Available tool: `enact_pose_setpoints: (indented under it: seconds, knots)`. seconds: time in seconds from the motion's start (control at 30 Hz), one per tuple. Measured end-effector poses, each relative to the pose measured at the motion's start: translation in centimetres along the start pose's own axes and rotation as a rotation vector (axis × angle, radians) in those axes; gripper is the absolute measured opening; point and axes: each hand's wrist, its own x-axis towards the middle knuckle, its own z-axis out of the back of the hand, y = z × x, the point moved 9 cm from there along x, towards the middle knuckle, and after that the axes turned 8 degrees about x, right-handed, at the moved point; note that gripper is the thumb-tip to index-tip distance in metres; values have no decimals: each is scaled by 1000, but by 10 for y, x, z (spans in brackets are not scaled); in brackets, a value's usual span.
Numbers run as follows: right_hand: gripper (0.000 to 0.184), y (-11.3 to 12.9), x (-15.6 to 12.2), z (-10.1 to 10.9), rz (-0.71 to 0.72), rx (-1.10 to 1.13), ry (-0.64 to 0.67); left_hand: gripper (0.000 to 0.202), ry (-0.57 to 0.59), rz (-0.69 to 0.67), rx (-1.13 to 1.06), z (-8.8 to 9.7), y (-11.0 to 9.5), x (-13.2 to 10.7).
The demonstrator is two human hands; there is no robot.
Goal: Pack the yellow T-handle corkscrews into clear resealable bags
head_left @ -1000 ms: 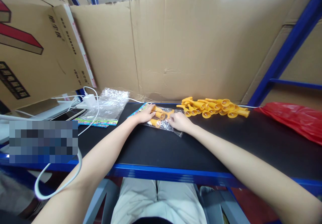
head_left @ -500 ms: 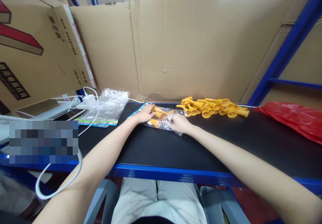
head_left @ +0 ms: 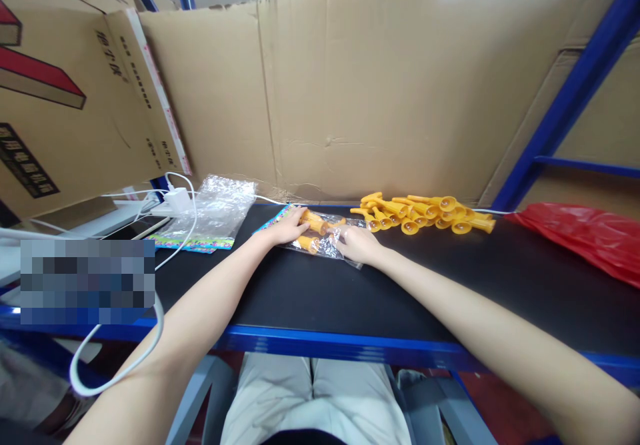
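On the black table surface lies a clear plastic bag (head_left: 329, 252) with a colourful header strip at its left end. Several orange-yellow horn-shaped plastic pieces (head_left: 315, 223) are inside it. My left hand (head_left: 290, 226) rests over the header end, its fingers stretched out and pressing the bag down. At the bag's right end, my right hand (head_left: 359, 243) has its fingers curled against the plastic, close to the pieces' flared ends. Its fingertips are partly hidden by shiny film. Just beyond this hand is a pile of the same horn-shaped pieces (head_left: 425, 213).
Flat clear bags (head_left: 220, 205) with printed headers lie at the left, beside a white charger (head_left: 177, 200), its cable (head_left: 193, 222) and a phone (head_left: 137, 228). Red plastic film (head_left: 575, 235) is at the far right. A cardboard wall (head_left: 375, 98) stands behind the table.
My right hand has shifted very slightly to the right, and the horn-shaped pieces inside the bag have moved a little. My left hand has stayed in place.
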Motion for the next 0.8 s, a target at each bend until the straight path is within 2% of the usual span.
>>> enact_pose_setpoints:
  seconds: [0.13, 0.3, 0.57, 0.8]
  knots:
    - [33, -1, 1, -2, 16, 22, 11, 60, -1, -28, -1, -3, 2, 2]
    - [42, -1, 1, 3, 64, 95, -53, 62, 1, -13, 6, -7, 8, 5]
    - [45, -3, 1, 2, 25, 121, -55, 61, 2, 0, 47, -2, 6, 2]
    - [46, -8, 4, -4, 10, 130, -10, 61, 101, 26, 103, -3, 1, -2]
